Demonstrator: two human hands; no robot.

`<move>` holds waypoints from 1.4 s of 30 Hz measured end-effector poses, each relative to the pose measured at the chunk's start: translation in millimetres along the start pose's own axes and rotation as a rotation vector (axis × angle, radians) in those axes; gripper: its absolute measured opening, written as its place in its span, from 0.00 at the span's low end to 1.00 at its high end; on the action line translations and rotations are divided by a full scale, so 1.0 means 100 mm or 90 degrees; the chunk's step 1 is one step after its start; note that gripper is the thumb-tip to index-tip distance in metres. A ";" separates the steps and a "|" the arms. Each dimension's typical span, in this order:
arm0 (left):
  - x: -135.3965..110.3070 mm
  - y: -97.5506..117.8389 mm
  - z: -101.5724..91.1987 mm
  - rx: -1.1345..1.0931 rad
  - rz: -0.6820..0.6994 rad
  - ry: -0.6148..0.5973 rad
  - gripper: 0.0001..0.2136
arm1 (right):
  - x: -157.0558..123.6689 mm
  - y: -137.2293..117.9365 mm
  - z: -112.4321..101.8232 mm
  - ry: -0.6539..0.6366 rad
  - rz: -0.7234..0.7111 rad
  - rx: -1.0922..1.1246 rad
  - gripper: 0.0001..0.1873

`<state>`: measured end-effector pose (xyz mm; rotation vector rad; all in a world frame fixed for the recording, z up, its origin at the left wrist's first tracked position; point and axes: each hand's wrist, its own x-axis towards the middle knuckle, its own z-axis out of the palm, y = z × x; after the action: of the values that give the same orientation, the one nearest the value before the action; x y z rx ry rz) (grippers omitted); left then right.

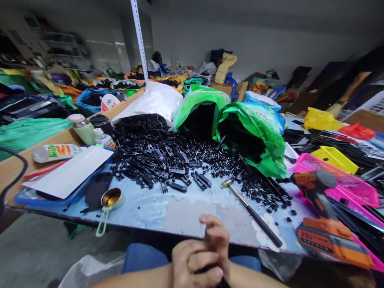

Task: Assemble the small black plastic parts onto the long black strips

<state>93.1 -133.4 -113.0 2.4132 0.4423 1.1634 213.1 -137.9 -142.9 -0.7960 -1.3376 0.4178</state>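
Head view, hands: left hand [195, 266] and right hand [217, 244] are pressed together at the bottom edge, over the lap and just short of the table [150, 208] edge.
Grip: fingers of both hands are curled around one another; a dark sliver shows between them, but whether they clench a part cannot be told.
Held item, axis: hidden inside the fingers; its direction and long axis cannot be read.
Nearest things: a hammer [250, 212] lies on the table just beyond the right hand, long axis diagonal, head at upper left, handle running to lower right.
Pile: black plastic parts [168, 160] are heaped mid-table, well apart from the hands, lying in all directions.
Bags: a white bag [156, 100] and green bags [255, 128] sit behind the heap, mouths towards the viewer.
Right side: an orange drill [324, 216] rests on a pink basket [360, 188], lower part cut off.
Left side: a small green-handled cup [111, 200] near the table edge.
Hard to read: background shelves blurred.
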 end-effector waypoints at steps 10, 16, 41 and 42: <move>0.38 -1.05 0.22 0.387 0.054 -0.260 0.17 | 2.26 1.52 0.13 -0.106 0.479 -0.294 0.15; 0.83 -1.49 0.21 0.465 -0.138 -0.245 0.17 | 2.74 1.95 0.79 -0.063 0.640 -0.266 0.18; 0.35 -0.76 -0.22 0.030 -0.513 0.063 0.13 | 0.51 0.43 -0.48 -0.444 0.255 -0.400 0.24; 0.31 -0.71 -0.20 -0.004 -0.520 0.070 0.15 | 0.52 0.45 -0.41 -0.392 0.274 -0.319 0.24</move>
<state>88.6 -53.6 -117.1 1.8347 1.2949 0.8962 271.4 -83.1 -140.0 -1.4647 -1.8823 0.7183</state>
